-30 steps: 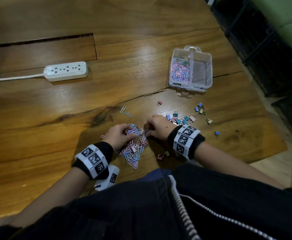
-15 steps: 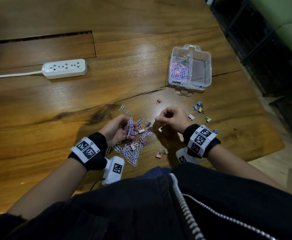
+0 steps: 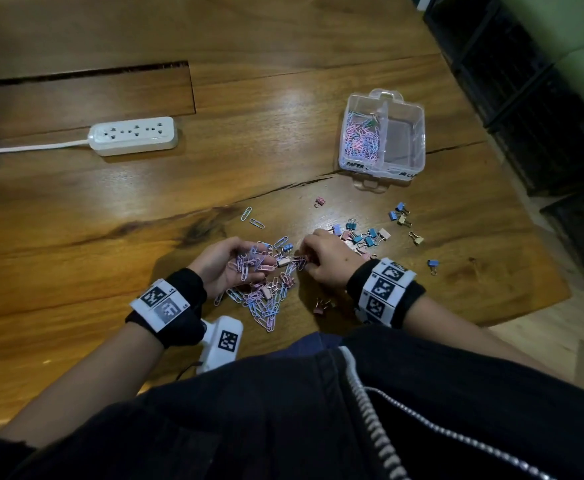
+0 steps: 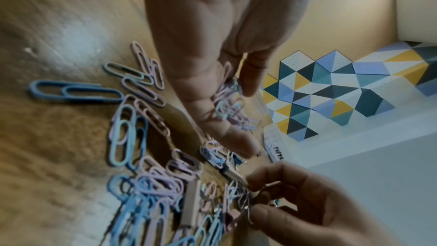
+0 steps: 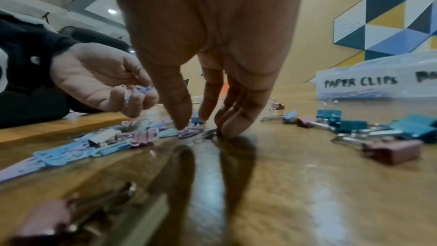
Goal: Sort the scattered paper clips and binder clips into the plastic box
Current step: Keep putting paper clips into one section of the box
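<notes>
On table, left hand cupping paper clips

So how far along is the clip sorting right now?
Done: in the clear plastic box, the left compartment holds pastel paper clips; the right looks empty. In hand: the left hand cups a bunch of paper clips while the right hand fingers the loose pile on the wooden table. Left: that pile and the scattered coloured metal binder clips.

Plastic box partly beyond right edge.
</notes>
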### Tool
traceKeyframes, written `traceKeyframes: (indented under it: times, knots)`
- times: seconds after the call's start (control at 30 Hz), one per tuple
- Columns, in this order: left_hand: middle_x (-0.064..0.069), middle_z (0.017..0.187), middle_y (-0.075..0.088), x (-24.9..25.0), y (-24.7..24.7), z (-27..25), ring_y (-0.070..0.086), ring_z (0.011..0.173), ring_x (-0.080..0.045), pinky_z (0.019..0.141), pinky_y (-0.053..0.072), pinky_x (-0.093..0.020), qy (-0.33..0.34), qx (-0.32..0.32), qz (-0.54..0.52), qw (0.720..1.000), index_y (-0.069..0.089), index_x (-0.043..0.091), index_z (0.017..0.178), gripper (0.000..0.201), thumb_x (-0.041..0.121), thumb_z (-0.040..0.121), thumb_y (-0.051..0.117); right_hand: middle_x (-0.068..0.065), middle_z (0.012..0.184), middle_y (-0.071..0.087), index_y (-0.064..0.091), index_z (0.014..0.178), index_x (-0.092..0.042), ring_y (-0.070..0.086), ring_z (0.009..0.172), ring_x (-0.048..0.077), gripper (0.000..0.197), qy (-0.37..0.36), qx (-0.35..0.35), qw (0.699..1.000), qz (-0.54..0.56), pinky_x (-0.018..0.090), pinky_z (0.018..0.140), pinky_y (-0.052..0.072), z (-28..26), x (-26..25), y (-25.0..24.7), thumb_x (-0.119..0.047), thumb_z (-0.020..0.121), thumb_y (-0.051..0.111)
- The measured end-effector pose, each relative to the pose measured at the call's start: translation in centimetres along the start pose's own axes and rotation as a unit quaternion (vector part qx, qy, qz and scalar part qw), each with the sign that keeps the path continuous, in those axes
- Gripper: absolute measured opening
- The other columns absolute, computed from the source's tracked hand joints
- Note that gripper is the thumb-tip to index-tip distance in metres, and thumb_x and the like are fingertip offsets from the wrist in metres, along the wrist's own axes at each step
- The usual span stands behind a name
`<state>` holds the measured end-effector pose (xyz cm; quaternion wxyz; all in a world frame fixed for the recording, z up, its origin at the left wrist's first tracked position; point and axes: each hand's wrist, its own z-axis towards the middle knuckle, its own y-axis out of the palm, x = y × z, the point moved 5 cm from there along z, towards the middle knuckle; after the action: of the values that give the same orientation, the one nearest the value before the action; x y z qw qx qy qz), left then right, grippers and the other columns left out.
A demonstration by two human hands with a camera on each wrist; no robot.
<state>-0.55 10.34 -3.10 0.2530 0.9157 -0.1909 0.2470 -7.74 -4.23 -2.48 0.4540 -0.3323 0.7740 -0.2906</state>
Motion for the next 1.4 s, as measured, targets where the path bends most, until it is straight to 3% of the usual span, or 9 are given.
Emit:
traceKeyframes:
  times: [0.13,0.33,0.57,0.77,0.83,0.93,1.03,1.27,1.4]
  knots:
    - [-0.011,0.074,0.053,0.4,-0.3,0.0,0.052,0.051,-0.015,0.041,0.044,-0.018,0.037,0.038,0.079,0.995,0.051,0.005,0.085,0.025,-0.002,0.091,0.028,0.009,0.116,0.047,0.056,0.111,-0.009,0.044,0.109,0.022,0.036,-0.018,-0.015,0.999,-0.025,0.031,0.096,0.037,0.4,-0.7,1.0,-0.018,0.078,0.067]
    - [-0.002,0.068,0.044,-0.2,-1.1,0.0,0.040,0.048,-0.009,0.038,0.034,-0.017,0.020,0.041,0.255,0.966,0.046,0.015,0.081,0.022,0.014,0.099,0.034,0.009,0.111,0.050,0.058,0.100,-0.007,0.049,0.105,0.024,0.016,-0.016,-0.067,0.995,-0.067,0.024,0.080,0.033,0.8,-0.8,1.7,-0.009,0.085,0.056]
    - [0.006,0.088,0.055,-0.4,0.3,-1.5,0.051,0.080,-0.013,0.067,0.036,-0.024,0.145,0.049,0.695,0.702,0.056,0.019,0.101,0.037,0.037,0.073,0.074,0.008,0.114,0.049,0.052,0.109,-0.004,0.039,0.088,0.012,0.025,-0.024,-0.047,0.994,-0.093,0.020,0.077,0.033,0.2,-0.4,1.1,0.002,0.085,0.052]
    - [0.001,0.098,0.066,-0.9,1.9,-1.1,0.060,0.096,-0.021,0.071,0.042,-0.027,0.150,0.086,0.783,0.598,0.060,0.024,0.100,0.029,0.045,0.079,0.061,0.007,0.111,0.058,0.054,0.109,-0.007,0.052,0.098,0.015,0.020,0.003,-0.038,0.999,0.014,0.020,0.079,0.039,0.0,0.7,0.0,-0.007,0.090,0.048]
    - [0.000,0.092,0.066,-0.7,2.5,-1.0,0.061,0.093,-0.022,0.072,0.043,-0.027,0.153,0.091,0.777,0.603,0.061,0.023,0.099,0.026,0.042,0.080,0.059,0.003,0.109,0.058,0.055,0.112,-0.008,0.053,0.099,0.014,0.024,0.028,-0.021,0.996,0.085,0.021,0.082,0.042,-0.2,1.5,-0.5,-0.004,0.090,0.047]
    - [0.001,0.078,0.065,-0.1,3.4,-0.7,0.061,0.080,-0.020,0.071,0.046,-0.024,0.173,0.091,0.685,0.702,0.064,0.023,0.096,0.024,0.042,0.081,0.061,-0.001,0.083,0.057,0.058,0.089,-0.008,0.054,0.073,0.011,0.013,0.090,0.018,0.966,0.242,0.021,0.069,0.047,-0.6,2.9,-1.4,-0.002,0.089,0.047]
    - [-0.003,0.104,0.068,0.3,4.4,-0.1,0.064,0.092,-0.022,0.085,0.052,-0.032,0.195,0.080,0.607,0.766,0.060,0.025,0.110,0.032,0.042,0.082,0.063,0.002,0.066,0.052,0.050,0.070,-0.010,0.049,0.056,0.010,0.023,0.133,0.035,0.897,0.420,0.011,0.046,0.044,-1.2,3.8,-2.0,0.002,0.089,0.045]
    - [0.001,0.105,0.066,-1.4,5.9,0.6,0.060,0.101,-0.019,0.077,0.044,-0.026,0.202,0.057,0.769,0.604,0.053,0.029,0.113,0.040,0.053,0.081,0.059,0.004,0.089,0.057,0.047,0.077,-0.019,0.055,0.085,0.012,0.026,0.102,-0.036,0.965,0.238,0.017,0.070,0.042,-2.0,3.5,-0.8,-0.003,0.075,0.067]
    - [0.002,0.110,0.065,-2.0,7.1,1.1,0.060,0.104,-0.020,0.078,0.045,-0.028,0.217,0.052,0.803,0.552,0.054,0.024,0.108,0.038,0.052,0.082,0.057,-0.002,0.096,0.049,0.055,0.097,-0.014,0.046,0.091,0.014,0.034,0.051,-0.015,0.997,0.054,0.024,0.076,0.034,-1.8,2.8,-0.3,-0.019,0.070,0.075]
